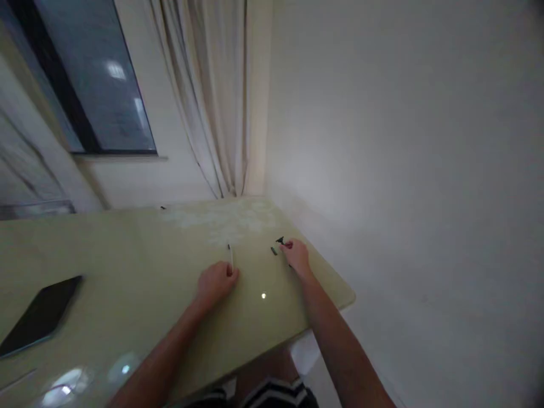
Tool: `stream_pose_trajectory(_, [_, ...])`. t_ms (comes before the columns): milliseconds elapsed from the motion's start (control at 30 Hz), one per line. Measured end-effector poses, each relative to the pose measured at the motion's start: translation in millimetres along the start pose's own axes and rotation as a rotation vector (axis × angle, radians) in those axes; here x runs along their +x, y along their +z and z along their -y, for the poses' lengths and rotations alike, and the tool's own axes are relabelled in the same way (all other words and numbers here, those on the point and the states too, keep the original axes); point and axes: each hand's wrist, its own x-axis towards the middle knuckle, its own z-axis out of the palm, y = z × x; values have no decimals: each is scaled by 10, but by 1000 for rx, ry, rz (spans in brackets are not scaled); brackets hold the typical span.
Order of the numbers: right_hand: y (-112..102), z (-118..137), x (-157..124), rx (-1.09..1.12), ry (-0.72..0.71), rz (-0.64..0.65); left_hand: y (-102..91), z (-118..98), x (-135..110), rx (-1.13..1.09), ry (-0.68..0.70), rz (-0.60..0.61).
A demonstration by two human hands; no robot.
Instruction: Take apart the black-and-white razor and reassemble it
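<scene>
My left hand (217, 282) rests low over the table, its fingers closed round a thin white stick (232, 258) that points away from me. A small dark tip shows at the stick's far end. Farther to the right, my right hand (296, 256) pinches a small dark T-shaped piece (280, 240), too small to name more exactly. Just left of those fingers, a short dark green piece (273, 251) lies on the tabletop. Part of another dark thing (290, 266) peeks out beneath my right hand; the rest of it is hidden.
The pale yellow-green glossy table (140, 255) meets a white wall (403, 170) on the right. A flat black tablet-like slab (40, 314) lies at the left. One small dark object (163, 208) sits by the back edge. Curtains (208, 96) hang behind.
</scene>
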Motion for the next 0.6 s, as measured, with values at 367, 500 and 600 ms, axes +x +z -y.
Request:
stream_pose_trajectory(367, [75, 135, -38, 176, -140, -152, 26, -167, 131, -371, 317, -173])
stream_pose_trajectory(500, [109, 262, -116, 745, -322, 11, 75, -590, 329, -441, 537, -164])
stream_pose_trajectory(600, [145, 292, -109, 936, -236, 31, 203, -827, 532, -383, 527, -100])
